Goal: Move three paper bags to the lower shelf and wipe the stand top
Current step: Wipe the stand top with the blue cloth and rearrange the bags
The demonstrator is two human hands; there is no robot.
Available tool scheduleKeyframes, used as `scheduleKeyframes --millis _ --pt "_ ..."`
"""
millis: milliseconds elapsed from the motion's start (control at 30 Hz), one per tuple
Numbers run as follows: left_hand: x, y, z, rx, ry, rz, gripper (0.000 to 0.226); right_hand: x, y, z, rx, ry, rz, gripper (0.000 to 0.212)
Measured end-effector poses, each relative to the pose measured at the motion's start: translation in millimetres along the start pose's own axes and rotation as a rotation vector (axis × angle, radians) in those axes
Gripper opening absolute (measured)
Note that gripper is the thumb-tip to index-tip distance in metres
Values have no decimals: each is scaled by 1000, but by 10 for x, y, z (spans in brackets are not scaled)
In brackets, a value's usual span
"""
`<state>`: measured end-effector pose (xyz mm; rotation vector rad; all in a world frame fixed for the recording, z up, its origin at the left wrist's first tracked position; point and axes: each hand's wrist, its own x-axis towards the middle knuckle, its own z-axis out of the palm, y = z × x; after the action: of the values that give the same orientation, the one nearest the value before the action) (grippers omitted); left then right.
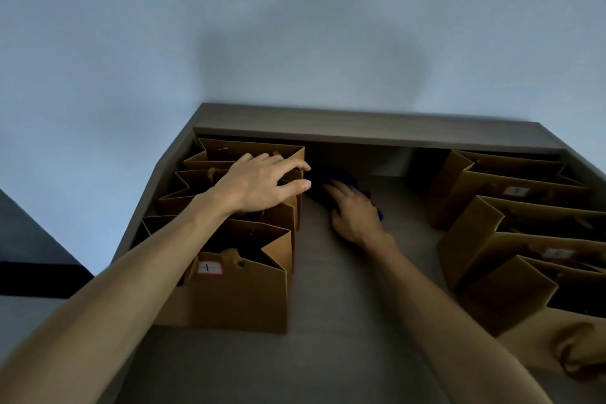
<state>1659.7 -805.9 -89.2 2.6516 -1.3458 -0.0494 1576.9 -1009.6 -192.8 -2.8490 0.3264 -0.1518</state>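
Observation:
Several brown paper bags stand in a row on the left of the grey stand top (344,289). The nearest bag (236,292) carries a white label. My left hand (259,184) rests with fingers spread on the rims of the far left bags (249,149). My right hand (354,210) lies flat on a dark blue cloth (341,181) at the back of the top, between the two rows. More brown bags (511,193) stand in a row on the right.
A raised wooden ledge (360,131) runs along the back of the stand, against a pale wall (295,26). The nearest right bag (537,315) with a twisted handle reaches the frame's lower right. A dark strip shows at the far left.

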Motion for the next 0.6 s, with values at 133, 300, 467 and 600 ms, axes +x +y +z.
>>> scheduleKeyframes --millis 133,300,467,600 --pt "-1 12 -2 -3 -1 -1 51 -625 -182 47 80 -12 -70 63" --pt "-4 23 14 12 19 -2 53 -1733 -240 38 112 -84 -149 67" --pt "-16 34 21 23 32 -10 52 -2267 -217 -50 94 -50 -233 68" --pt "-39 44 19 16 28 -16 50 -1616 -184 -77 32 -133 -99 69"
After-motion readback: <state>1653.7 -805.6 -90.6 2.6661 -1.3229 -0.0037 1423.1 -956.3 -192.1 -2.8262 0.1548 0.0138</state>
